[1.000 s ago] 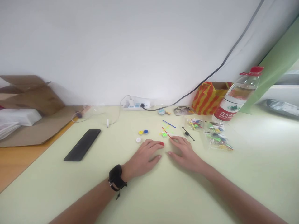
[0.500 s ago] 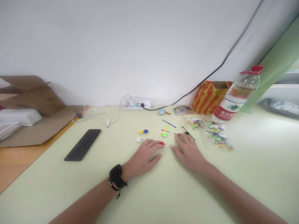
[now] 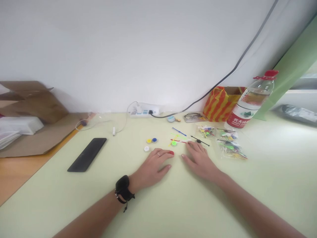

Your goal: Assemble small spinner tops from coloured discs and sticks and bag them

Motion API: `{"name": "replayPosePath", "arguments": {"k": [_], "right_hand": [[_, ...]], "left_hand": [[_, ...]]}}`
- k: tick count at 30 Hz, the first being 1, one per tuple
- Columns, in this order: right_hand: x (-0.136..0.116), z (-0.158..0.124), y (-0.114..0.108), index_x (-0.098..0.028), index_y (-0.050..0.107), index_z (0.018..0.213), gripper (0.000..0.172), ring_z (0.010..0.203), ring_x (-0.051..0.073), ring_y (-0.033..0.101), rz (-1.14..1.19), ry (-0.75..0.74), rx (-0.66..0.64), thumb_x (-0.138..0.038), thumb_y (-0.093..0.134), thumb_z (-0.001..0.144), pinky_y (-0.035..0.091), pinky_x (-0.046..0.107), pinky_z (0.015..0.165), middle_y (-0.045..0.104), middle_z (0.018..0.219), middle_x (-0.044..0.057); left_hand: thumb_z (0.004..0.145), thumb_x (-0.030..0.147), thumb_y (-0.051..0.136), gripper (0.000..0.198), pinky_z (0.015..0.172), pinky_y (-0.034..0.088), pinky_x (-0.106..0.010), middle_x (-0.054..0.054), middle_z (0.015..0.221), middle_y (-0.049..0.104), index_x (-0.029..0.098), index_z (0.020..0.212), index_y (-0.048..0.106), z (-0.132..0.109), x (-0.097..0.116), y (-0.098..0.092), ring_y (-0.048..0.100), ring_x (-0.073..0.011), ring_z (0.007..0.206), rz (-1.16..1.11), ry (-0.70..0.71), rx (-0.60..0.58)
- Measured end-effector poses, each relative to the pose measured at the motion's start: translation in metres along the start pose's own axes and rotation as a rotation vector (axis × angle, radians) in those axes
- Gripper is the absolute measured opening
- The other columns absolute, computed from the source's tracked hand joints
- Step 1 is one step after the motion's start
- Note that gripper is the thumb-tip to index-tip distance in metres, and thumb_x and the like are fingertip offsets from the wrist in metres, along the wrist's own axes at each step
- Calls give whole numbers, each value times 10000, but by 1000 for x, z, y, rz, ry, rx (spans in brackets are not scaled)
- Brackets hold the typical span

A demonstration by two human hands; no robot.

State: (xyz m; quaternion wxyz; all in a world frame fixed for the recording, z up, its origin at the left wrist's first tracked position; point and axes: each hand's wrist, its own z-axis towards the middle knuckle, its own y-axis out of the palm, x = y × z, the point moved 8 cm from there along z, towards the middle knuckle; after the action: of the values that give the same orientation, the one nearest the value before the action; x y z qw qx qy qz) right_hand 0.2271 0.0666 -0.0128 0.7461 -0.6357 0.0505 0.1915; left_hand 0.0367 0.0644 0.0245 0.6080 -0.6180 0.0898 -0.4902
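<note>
Green disc: the green disc [image 3: 174, 143] lies flat on the worktop [image 3: 158, 211], and the other places are told from it.
Red arrow: the red arrow [image 3: 179, 141] lies just beyond the green disc and reaches to its right; the long axis runs nearly crosswise, the left end slightly farther from the person, with a pointed head there.
Black arrow: the black arrow [image 3: 204, 143] is well right of the green disc, slanting from far left to near right, a black disc [image 3: 198, 141] at its middle.
Blue arrow: beyond the green disc, the blue arrow [image 3: 179, 131] slants the same way.
Red disc: the red disc [image 3: 171, 153] is on the near side of the green disc.
Left hand: the left hand [image 3: 155, 165], near and left of the green disc, is palm down, its index fingertip on the red disc, thumb apart; it is not clenched.
Right hand: the right hand [image 3: 199, 162], near and right of the green disc, is palm down, loosely spread and gripping nothing visible; its index fingertip meets the red arrow's right end, though contact is unclear.
</note>
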Motion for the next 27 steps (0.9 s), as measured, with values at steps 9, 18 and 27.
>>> {"name": "replayPosePath", "arguments": {"k": [9, 18, 27], "right_hand": [[1, 2, -1, -218, 522, 1381, 468, 1381, 342, 434, 61, -3, -4, -505, 444, 1020, 383, 549, 1136, 500, 1469, 153], [2, 6, -11, -223, 671, 1159, 280, 1189, 291, 588, 219, -20, 48, -402, 568, 971, 465, 475, 1050, 630, 1239, 119], [4, 8, -12, -231, 670, 1051, 182, 1019, 266, 632, 124, -17, 164, -250, 506, 973, 489, 422, 925, 690, 1080, 79]], "left_hand": [[1022, 280, 542, 386, 1145, 428, -463, -6, 1425, 604, 336, 1404, 545, 0, 0, 0, 492, -246, 1318, -7, 7, 8], [1023, 274, 532, 386, 1130, 437, -470, -20, 1408, 614, 333, 1405, 543, 0, 2, -1, 515, -250, 1295, 1, 28, 23], [1025, 284, 529, 386, 1137, 433, -468, -22, 1402, 617, 333, 1408, 542, 0, 1, 0, 513, -251, 1297, 0, 20, 17]]}}
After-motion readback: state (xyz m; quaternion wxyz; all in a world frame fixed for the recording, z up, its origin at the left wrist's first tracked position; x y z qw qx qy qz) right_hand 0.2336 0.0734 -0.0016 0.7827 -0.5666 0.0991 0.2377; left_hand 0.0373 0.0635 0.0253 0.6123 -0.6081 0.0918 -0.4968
